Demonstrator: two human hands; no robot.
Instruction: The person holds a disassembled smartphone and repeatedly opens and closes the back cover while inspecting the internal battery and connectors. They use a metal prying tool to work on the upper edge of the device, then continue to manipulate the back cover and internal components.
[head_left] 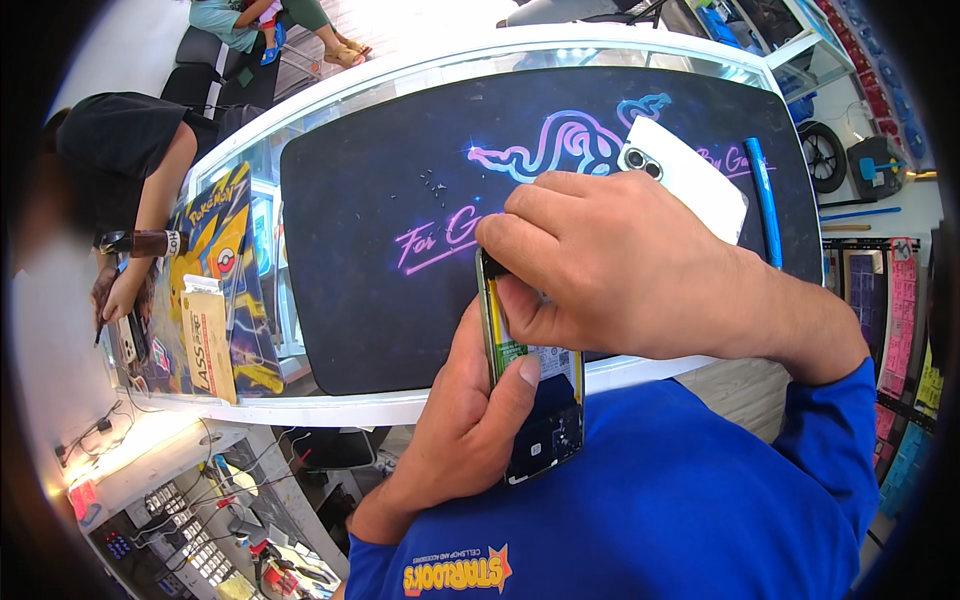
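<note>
My left hand (460,425) is wrapped round the side of an opened smartphone (545,440), its thumb over the near edge. The phone is held up tilted, with its inside facing me: a green and yellow part, a pale label and a black lower section show. Over the phone's upper end, my right hand (610,260) is closed with curled fingers, thumb and forefinger pinched. It covers that end, so what the fingertips grip is hidden. Behind my right hand lies a white phone back cover (690,185) with camera rings. Several tiny screws (435,190) are scattered on the dark mat.
The dark printed mat (350,300) covers a white-edged glass counter. A long blue stick-like tool (765,200) lies at the mat's right. At the left, another person's hand (122,295) is by a phone, near a yellow illustrated sheet (255,350). Cables and tools crowd a lower-left bench.
</note>
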